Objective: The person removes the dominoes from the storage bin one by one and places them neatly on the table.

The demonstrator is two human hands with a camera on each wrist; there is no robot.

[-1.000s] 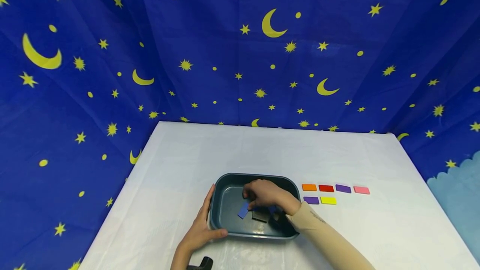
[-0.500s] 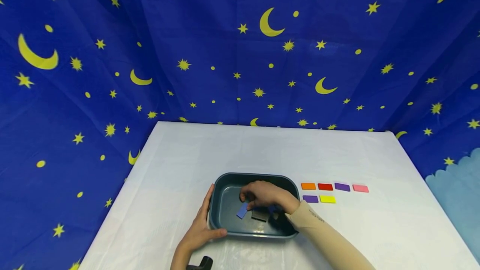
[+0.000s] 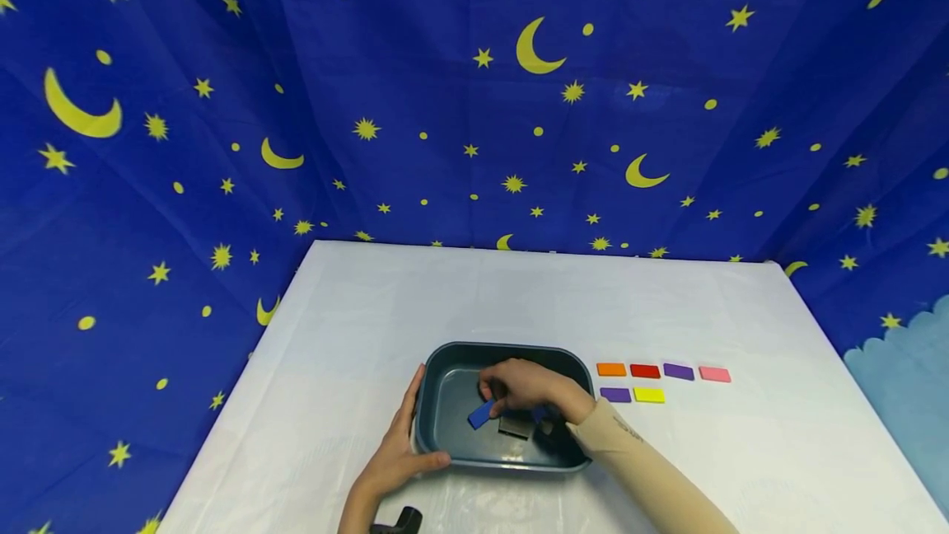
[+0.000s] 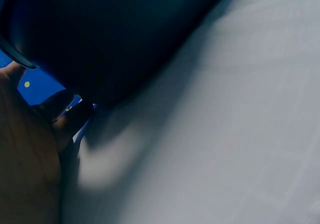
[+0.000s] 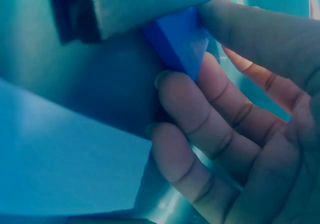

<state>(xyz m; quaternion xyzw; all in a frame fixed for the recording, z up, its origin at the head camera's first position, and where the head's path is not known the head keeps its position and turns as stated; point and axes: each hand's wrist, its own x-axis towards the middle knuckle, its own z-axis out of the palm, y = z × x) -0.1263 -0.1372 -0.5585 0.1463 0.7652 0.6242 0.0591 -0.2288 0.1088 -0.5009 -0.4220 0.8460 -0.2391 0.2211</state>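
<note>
In the head view, a dark blue-grey basin (image 3: 460, 462) stands on the white table. My left hand (image 3: 393, 452) rests against its front left corner, fingers along the left wall and thumb at the front rim. My right hand (image 3: 522, 383) reaches inside and pinches a small blue block (image 3: 480, 414) by one end. The right wrist view shows this block (image 5: 187, 38) at the thumb and fingertips, partly behind a grey rectangular piece (image 5: 150, 8). A dark grey piece (image 3: 514, 427) and some blue (image 3: 539, 414) show below the right wrist.
Right of the basin lie two rows of flat blocks: orange (image 3: 611, 370), red (image 3: 645, 372), purple (image 3: 678, 372) and pink (image 3: 715, 374) behind, purple (image 3: 615, 395) and yellow (image 3: 649, 395) in front. A star-patterned blue curtain (image 3: 415, 89) surrounds the table (image 3: 371, 303).
The blue block has turned and tilted slightly in my right fingers, so a darker face shows. My left hand and the basin have stayed in place.
</note>
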